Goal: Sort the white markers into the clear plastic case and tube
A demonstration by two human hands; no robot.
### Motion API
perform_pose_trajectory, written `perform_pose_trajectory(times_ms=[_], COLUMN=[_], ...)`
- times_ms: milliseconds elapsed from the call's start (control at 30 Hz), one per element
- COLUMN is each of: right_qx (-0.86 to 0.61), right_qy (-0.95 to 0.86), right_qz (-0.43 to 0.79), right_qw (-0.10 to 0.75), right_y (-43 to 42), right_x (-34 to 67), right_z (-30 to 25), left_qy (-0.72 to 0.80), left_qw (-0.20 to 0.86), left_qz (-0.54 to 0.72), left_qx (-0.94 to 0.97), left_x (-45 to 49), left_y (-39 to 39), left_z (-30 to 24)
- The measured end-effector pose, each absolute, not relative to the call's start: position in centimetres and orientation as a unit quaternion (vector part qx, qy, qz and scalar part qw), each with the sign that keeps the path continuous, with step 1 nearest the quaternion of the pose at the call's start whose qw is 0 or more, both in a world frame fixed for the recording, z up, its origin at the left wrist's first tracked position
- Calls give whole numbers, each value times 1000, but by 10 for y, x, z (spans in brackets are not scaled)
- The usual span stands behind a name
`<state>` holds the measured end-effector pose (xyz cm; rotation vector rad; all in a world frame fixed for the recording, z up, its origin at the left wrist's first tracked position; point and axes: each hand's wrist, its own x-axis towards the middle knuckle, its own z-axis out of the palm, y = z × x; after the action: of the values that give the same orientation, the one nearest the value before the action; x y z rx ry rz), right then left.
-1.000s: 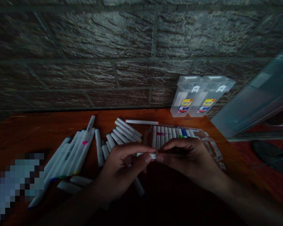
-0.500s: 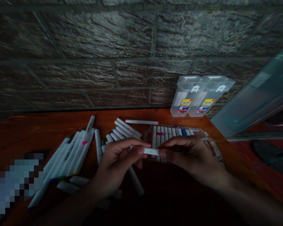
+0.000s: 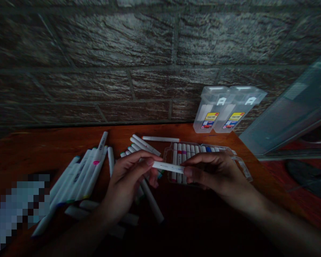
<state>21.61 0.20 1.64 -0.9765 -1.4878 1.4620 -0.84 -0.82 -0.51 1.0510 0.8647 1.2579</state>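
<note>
"Where is the white pen [image 3: 167,166]?"
"Up over the brown table [image 3: 29,142]. The left hand [image 3: 125,182] pinches one end, and the right hand [image 3: 216,173] pinches the other."
"What's just behind it?"
"A clear case [image 3: 248,171], lying open, with a row of pens [image 3: 183,159] inside."
"And past the left hand?"
"Lots of loose pens [image 3: 82,175]."
"And at the back?"
"Two clear boxes [image 3: 226,109] by the brick wall [image 3: 149,39]."
</note>
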Motion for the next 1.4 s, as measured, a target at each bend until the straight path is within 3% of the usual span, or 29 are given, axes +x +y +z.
perform_pose_trajectory(times_ms=[667,1167,1400], right_qx=[-327,-377,-304], right_qy=[-543,-547,-526], right_qz=[633,597,654], right_qw=[445,450,451], right_y=[0,3,1], right_x=[221,219,220], right_z=[13,11,12], left_qy=[367,350,347], left_qw=[603,597,607], left_qz=[583,567,588], left_qx=[402,447,406], left_x=[-8,-10,-9], left_y=[-6,-8,-7], left_z=[2,-7,-3])
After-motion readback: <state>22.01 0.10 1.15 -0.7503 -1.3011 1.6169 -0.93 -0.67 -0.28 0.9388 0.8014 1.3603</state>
